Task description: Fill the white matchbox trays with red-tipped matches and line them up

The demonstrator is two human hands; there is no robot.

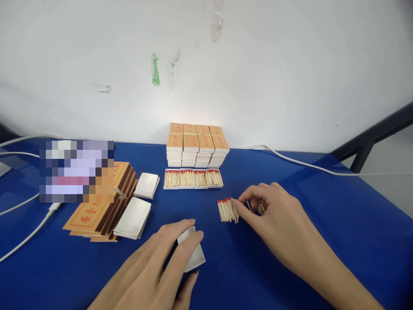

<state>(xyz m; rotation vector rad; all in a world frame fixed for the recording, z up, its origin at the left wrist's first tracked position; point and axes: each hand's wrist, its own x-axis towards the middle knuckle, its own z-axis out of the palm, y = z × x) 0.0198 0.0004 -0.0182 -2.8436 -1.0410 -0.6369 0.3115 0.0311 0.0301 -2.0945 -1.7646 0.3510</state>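
Note:
My left hand (158, 262) is closed around a small white matchbox tray (194, 254), with two fingers over it and the thumb at its near edge. Over to the right, my right hand (274, 215) has its fingers curled and its thumb against a row of red-tipped matches (227, 211) lying on the blue table. More matches (261, 208) show between its fingers, partly hidden. Beyond the hands stand several white trays filled with matches (193, 178), side by side in a row.
Behind the filled trays, stacked orange-topped matchboxes (196, 144) stand against the wall. Flat orange matchbox sleeves (93, 215) lie in piles at left, beside stacks of white pieces (134, 217). A blurred-out object (77, 168) and white cables (32, 234) are at far left.

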